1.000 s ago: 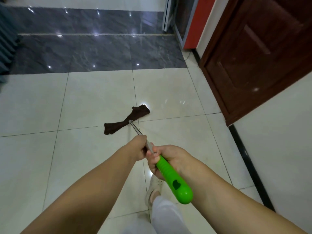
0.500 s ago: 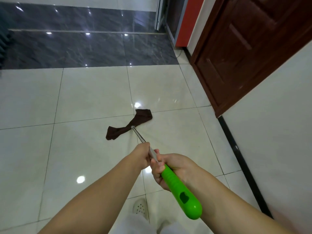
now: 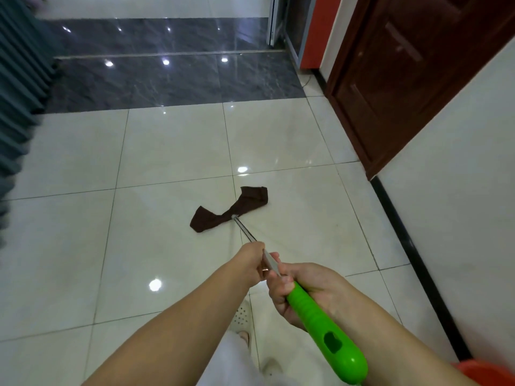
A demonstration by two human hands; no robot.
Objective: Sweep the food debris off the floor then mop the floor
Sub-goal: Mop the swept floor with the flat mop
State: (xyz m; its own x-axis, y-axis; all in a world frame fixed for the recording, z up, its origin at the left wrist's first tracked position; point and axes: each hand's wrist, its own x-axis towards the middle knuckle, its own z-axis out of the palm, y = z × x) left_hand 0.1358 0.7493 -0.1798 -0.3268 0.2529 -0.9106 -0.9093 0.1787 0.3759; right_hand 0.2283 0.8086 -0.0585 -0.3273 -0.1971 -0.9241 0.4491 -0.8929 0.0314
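A mop with a metal shaft (image 3: 244,232) and a bright green handle (image 3: 323,332) points away from me across the cream tiled floor (image 3: 167,151). Its dark brown cloth head (image 3: 231,208) lies flat on a tile ahead of me. My left hand (image 3: 250,261) grips the metal shaft just above the green part. Lower down, my right hand (image 3: 303,288) grips the top of the green handle. No food debris shows on the tiles.
A dark brown wooden door (image 3: 404,73) and a white wall with black skirting (image 3: 404,235) run along the right. Dark grey marble tiles (image 3: 172,79) lie ahead. A ribbed grey-green surface (image 3: 19,87) stands at left. An orange rim (image 3: 490,371) shows bottom right. My sandalled foot (image 3: 242,316) is below.
The mop head has slid a little further from the door side while my view tilted down and left. Both hands keep the same hold on the mop.
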